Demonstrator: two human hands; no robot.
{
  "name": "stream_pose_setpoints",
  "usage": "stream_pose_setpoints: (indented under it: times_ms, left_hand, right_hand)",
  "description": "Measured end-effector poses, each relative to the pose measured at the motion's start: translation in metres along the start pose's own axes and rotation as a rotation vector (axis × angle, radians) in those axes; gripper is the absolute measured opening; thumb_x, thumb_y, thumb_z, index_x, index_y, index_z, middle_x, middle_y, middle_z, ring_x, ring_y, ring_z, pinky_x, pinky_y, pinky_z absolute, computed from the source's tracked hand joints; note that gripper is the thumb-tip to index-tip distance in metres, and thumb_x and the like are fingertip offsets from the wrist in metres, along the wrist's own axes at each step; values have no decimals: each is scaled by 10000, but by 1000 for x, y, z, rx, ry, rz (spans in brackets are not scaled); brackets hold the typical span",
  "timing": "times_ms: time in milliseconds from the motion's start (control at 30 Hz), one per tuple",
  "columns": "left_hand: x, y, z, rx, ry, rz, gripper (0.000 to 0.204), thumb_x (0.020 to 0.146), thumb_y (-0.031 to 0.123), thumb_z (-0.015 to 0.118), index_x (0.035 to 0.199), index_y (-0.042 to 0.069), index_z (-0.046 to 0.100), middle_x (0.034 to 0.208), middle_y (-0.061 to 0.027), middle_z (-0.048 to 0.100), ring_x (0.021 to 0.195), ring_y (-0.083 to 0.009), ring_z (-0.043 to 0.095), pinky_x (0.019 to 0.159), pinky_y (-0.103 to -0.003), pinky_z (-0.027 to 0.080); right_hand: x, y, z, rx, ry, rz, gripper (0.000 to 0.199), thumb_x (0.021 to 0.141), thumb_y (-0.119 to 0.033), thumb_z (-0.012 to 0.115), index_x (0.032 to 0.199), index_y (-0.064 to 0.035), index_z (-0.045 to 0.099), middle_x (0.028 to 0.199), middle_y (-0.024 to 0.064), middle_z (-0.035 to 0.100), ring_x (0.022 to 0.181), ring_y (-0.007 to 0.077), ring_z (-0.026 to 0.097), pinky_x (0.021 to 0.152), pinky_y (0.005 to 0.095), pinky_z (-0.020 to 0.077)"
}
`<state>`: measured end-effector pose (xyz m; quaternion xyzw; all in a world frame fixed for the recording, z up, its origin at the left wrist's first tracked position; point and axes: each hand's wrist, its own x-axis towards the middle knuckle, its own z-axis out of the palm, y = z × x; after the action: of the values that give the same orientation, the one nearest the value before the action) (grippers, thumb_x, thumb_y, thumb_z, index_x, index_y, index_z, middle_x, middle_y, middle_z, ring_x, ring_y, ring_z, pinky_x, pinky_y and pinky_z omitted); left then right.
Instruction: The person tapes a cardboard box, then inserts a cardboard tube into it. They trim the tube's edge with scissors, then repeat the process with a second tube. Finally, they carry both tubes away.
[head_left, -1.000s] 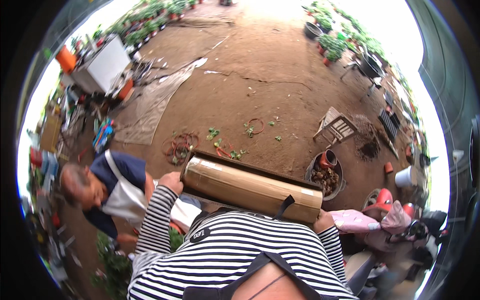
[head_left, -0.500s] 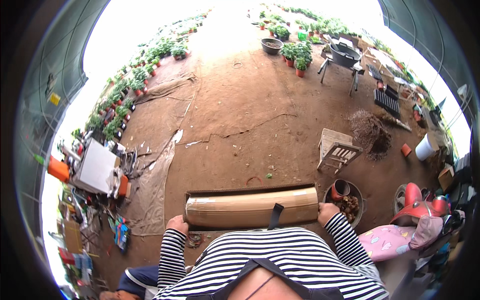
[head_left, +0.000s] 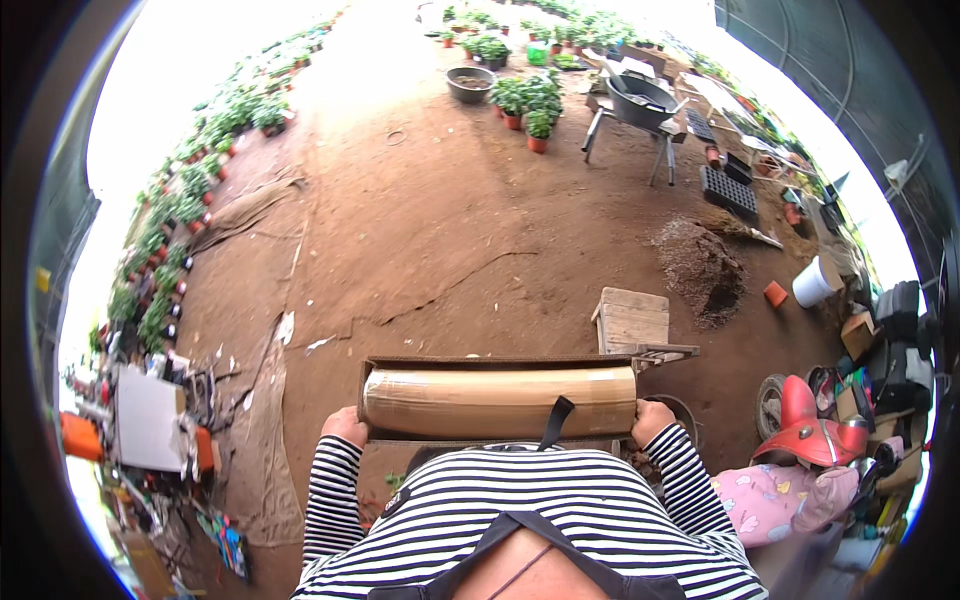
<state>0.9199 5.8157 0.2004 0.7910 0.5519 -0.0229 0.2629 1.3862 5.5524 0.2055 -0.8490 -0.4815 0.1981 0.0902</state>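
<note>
Two hands carry a long cardboard box (head_left: 498, 400) level at chest height: left hand (head_left: 345, 427) and right hand (head_left: 652, 421) clasp opposite ends, probably to balance it. Beyond the right hand stands a wooden stool (head_left: 632, 318) on bare soil (head_left: 450, 230).

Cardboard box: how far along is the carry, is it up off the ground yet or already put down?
Done: the cardboard box is lifted, held level against the striped shirt. In hand: the left hand grips its left end and the right hand its right end. Left: setting it down; it rests on nothing, with bare dirt floor and a small wooden stool ahead.
</note>
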Motion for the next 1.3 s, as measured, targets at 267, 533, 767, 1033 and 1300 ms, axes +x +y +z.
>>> stream_pose_setpoints:
  times_ms: [267, 533, 767, 1033, 1300]
  left_hand:
    - [235, 60, -77, 24, -158, 88, 249, 787, 181, 513, 928, 78, 691, 940, -210, 663, 933, -387, 623, 827, -457, 498]
    - [379, 133, -107, 71, -206, 236, 233, 786, 162, 517, 926, 91, 689, 878, -207, 663, 880, -392, 630, 803, -450, 510]
    - [513, 202, -109, 147, -202, 297, 217, 787, 181, 538, 913, 80, 684, 871, -214, 657, 868, -391, 629, 768, -450, 511]
    - [593, 392, -107, 237, -160, 173, 231, 781, 191, 549, 926, 73, 685, 893, -220, 660, 905, -397, 621, 808, -457, 501]
    - [692, 552, -88, 267, -269, 341, 222, 781, 159, 520, 916, 86, 681, 869, -220, 658, 865, -406, 624, 779, -471, 509]
  right_hand:
    - [127, -31, -53, -35, 12, 271, 252, 749, -163, 560, 945, -59, 680, 852, 235, 657, 849, 407, 632, 771, 478, 513]
    - [187, -29, -71, 45, 126, 423, 199, 740, -157, 569, 867, -55, 684, 812, 230, 654, 816, 399, 637, 728, 482, 519]
    - [301, 25, -92, 70, 20, 534, 204, 715, -134, 554, 807, 2, 675, 783, 252, 649, 776, 419, 644, 715, 480, 532]
    - [450, 156, -194, 105, 35, 476, 204, 718, -131, 559, 830, -23, 690, 805, 253, 649, 798, 424, 635, 732, 485, 530]
    - [494, 260, -244, 261, 83, 555, 279, 747, -114, 568, 1002, -77, 674, 834, 235, 653, 838, 420, 624, 770, 492, 510]
